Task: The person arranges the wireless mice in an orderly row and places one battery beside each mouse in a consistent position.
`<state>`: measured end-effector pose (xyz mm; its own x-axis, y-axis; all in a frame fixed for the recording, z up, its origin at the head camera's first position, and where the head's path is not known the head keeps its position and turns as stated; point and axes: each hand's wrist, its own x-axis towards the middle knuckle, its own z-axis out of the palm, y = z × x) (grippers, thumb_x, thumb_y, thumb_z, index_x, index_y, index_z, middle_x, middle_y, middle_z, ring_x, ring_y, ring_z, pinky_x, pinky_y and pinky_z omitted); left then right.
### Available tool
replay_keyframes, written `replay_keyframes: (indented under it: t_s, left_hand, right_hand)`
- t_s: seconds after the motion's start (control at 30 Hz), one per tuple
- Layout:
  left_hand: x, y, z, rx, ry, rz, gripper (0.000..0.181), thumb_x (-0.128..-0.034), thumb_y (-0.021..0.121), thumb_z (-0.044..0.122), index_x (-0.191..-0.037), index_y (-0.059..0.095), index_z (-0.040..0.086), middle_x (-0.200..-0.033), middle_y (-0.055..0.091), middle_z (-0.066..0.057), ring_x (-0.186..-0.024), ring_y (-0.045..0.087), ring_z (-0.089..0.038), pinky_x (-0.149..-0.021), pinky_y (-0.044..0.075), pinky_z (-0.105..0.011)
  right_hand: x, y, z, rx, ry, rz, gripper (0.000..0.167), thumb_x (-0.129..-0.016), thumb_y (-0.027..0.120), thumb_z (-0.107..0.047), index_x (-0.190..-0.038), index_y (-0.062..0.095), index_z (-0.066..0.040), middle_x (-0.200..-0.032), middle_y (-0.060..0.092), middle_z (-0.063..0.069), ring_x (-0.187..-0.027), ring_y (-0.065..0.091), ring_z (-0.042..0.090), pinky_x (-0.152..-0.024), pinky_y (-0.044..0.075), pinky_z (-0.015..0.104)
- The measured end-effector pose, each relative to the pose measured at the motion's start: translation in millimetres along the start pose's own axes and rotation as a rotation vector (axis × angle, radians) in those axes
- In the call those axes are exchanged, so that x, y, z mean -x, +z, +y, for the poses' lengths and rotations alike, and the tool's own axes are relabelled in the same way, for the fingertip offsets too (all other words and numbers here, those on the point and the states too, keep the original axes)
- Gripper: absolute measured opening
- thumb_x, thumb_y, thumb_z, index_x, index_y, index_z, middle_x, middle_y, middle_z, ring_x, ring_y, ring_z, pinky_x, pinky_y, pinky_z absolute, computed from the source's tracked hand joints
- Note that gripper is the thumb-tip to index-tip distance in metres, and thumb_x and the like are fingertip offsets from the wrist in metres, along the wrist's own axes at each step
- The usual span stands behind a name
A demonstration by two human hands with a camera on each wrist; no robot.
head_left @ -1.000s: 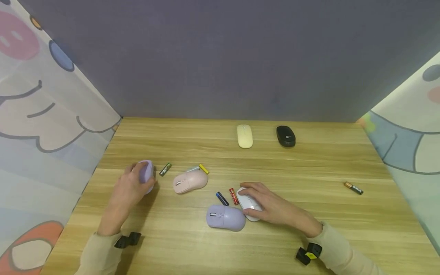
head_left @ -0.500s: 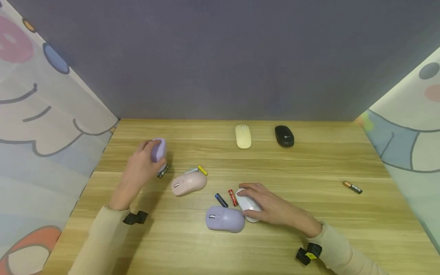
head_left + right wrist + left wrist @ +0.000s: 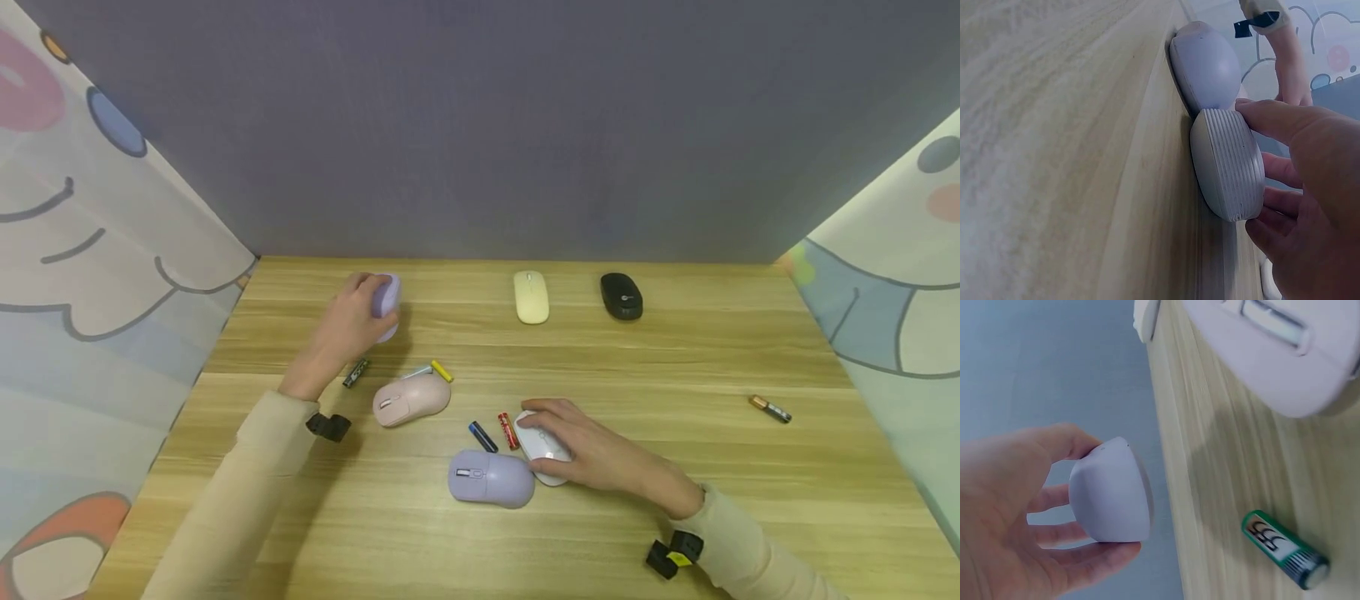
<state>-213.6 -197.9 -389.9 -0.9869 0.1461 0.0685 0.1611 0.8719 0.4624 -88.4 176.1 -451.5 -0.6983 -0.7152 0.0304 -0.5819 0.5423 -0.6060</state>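
Note:
My left hand point(image 3: 348, 327) grips a light purple mouse point(image 3: 386, 307) by its sides, near the back left of the table. In the left wrist view that mouse point(image 3: 1112, 492) is held between thumb and fingers, seemingly off the surface. My right hand point(image 3: 592, 450) holds a white mouse point(image 3: 542, 446) at its sides, and in the right wrist view its ribbed end point(image 3: 1235, 164) faces the camera. A second purple mouse point(image 3: 492, 478) lies right beside the white one. Just past them are a red battery point(image 3: 508, 431) and a dark blue battery point(image 3: 483, 437).
A pink mouse point(image 3: 412, 399) lies left of centre, with a yellow battery point(image 3: 442, 372) and a pale battery point(image 3: 417, 372) behind it. A green battery point(image 3: 356, 372) is left of these. Yellow point(image 3: 531, 297) and black point(image 3: 621, 297) mice stand at the back; a copper-topped battery point(image 3: 770, 409) lies right.
My left hand has carried the purple mouse from the left side toward the back and rightward, past the green battery. The right hand stays on the white mouse.

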Motion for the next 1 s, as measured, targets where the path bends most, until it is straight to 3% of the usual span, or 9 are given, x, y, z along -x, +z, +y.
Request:
replay_keyframes:
  t_s: [0.53, 1.0]
  left_hand:
    - [-38.5, 17.9, 10.8, -0.024, -0.039, -0.128, 0.062, -0.0942, 0.065, 0.020, -0.150, 0.046, 0.001, -0.152, 0.040, -0.032, -0.120, 0.057, -0.051, -0.095, 0.058, -0.059]
    - [-58.5, 30.8, 9.6, -0.049, -0.062, -0.111, 0.061, -0.0949, 0.065, 0.021, -0.148, 0.046, -0.001, -0.152, 0.041, -0.032, -0.124, 0.053, -0.055, -0.100, 0.055, -0.061]
  right_hand:
    - [0.0, 0, 1, -0.005, -0.002, 0.006, 0.047, -0.096, 0.074, -0.035, -0.136, 0.061, -0.014, -0.154, 0.049, 0.011, -0.140, 0.047, 0.031, -0.107, 0.054, 0.051]
    - [-2.2, 0, 3, -0.009, 0.002, -0.007, 0.047, -0.098, 0.072, -0.037, -0.137, 0.061, -0.014, -0.154, 0.049, 0.012, -0.140, 0.048, 0.033, -0.107, 0.052, 0.053]
